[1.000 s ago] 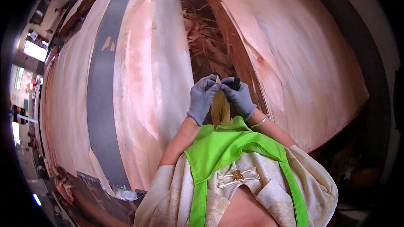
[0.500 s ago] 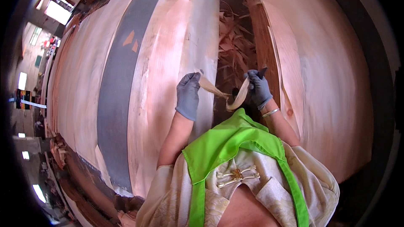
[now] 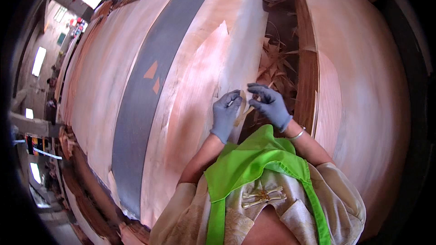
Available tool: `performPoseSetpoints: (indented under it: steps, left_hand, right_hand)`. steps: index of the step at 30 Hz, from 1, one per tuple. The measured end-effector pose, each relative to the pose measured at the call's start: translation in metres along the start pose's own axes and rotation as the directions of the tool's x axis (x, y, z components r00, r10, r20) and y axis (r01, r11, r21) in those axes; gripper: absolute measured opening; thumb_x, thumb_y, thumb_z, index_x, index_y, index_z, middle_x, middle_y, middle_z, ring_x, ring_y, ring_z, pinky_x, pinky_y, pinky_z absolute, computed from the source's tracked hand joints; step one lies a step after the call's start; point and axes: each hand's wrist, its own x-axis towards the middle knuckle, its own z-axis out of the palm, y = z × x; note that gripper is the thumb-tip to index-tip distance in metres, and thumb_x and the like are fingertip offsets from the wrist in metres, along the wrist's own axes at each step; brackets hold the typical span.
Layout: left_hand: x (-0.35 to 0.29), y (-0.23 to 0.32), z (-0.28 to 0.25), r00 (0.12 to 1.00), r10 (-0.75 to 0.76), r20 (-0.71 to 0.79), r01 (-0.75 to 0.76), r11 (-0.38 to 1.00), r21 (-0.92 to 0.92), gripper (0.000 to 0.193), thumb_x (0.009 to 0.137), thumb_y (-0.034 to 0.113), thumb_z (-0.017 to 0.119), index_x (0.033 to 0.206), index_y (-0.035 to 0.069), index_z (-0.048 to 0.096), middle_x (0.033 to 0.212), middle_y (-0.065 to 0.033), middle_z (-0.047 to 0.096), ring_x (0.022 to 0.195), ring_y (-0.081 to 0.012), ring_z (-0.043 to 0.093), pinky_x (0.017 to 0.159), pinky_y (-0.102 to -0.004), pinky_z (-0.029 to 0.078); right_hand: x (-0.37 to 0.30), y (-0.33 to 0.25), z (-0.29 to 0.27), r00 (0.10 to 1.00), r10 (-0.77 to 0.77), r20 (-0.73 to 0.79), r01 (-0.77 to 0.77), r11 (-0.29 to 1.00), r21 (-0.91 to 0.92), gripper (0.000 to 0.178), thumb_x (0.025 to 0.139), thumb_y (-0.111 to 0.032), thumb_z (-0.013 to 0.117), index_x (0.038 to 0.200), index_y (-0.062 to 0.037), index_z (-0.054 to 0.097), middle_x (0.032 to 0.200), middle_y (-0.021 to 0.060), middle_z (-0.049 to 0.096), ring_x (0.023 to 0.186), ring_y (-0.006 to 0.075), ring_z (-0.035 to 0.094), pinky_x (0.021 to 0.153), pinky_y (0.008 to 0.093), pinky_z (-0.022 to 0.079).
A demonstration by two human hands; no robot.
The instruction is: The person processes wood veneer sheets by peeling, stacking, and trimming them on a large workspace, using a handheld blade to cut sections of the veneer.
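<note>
Left of the fingers, a stack of pale wood sheets [image 3: 200, 81] is being crossed by a dark grey band [image 3: 129, 163], on which two small wood scraps [image 3: 151, 70] are being borne. By the left gloved hand [image 3: 225, 114], the tan strip [image 3: 243, 104] is being pinched, thumb and forefinger apparently closed at its edge. The strip is being held bent between both sets of fingertips. By the right gloved hand [image 3: 271, 105], the forefinger is being extended; whether the strip is being clamped there cannot be told. Beyond the right fingers, loose shavings [image 3: 272, 61] are being noted; right of them, another sheet stack [image 3: 363, 86]. Good handling is being judged to need light, even fingertip pressure, twisting being avoided.
</note>
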Motion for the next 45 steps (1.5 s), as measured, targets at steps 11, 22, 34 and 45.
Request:
performPoseSetpoints:
  steps: [11,22,34,45]
  left_hand:
    - [0.114,-0.004,-0.048,0.938,-0.181,-0.296,0.058,0.923,-0.381,0.021,0.087,0.009,0.049,0.099,-0.004,0.059,0.094,-0.0064,0.060,0.086,-0.0118,0.055,0.079,-0.0245,0.043]
    - [0.180,-0.015,-0.069,0.985,-0.013,-0.174,0.028,0.996,0.087,0.018,0.084,0.008,0.053,0.096,-0.003,0.060,0.094,-0.0134,0.062,0.085,-0.0213,0.058,0.077,-0.0302,0.045]
    - [0.237,-0.091,-0.085,0.852,-0.163,-0.498,-0.186,0.795,-0.578,0.009,0.088,0.012,0.050,0.083,0.007,0.056,0.078,-0.0024,0.057,0.082,-0.0162,0.057,0.075,-0.0285,0.049]
    - [0.371,0.046,0.090,0.985,0.098,0.141,-0.172,0.553,0.815,0.034,0.079,0.019,0.060,0.107,0.000,0.055,0.106,-0.0127,0.056,0.097,-0.0267,0.056,0.077,-0.0381,0.047]
  right_hand:
    - [0.102,0.067,0.009,0.916,0.365,-0.166,-0.315,0.912,0.263,0.016,0.082,-0.008,0.061,0.094,0.0018,0.063,0.089,0.0004,0.064,0.071,0.0063,0.054,0.063,0.0208,0.044]
    - [0.190,0.172,-0.093,0.841,0.540,0.038,-0.427,0.619,0.659,0.023,0.090,-0.020,0.048,0.105,-0.0041,0.056,0.066,-0.0022,0.052,0.046,0.0055,0.039,0.042,0.0192,0.031]
    - [0.359,0.172,-0.170,0.870,0.492,-0.022,-0.376,0.692,0.617,0.012,0.091,-0.020,0.048,0.085,-0.0098,0.052,0.064,-0.0018,0.053,0.045,0.0064,0.041,0.043,0.0197,0.035]
    - [0.430,0.139,-0.202,0.904,0.417,0.094,-0.428,0.878,0.217,0.019,0.081,-0.018,0.064,0.094,-0.0046,0.065,0.068,-0.0053,0.056,0.051,0.0032,0.042,0.046,0.0174,0.034]
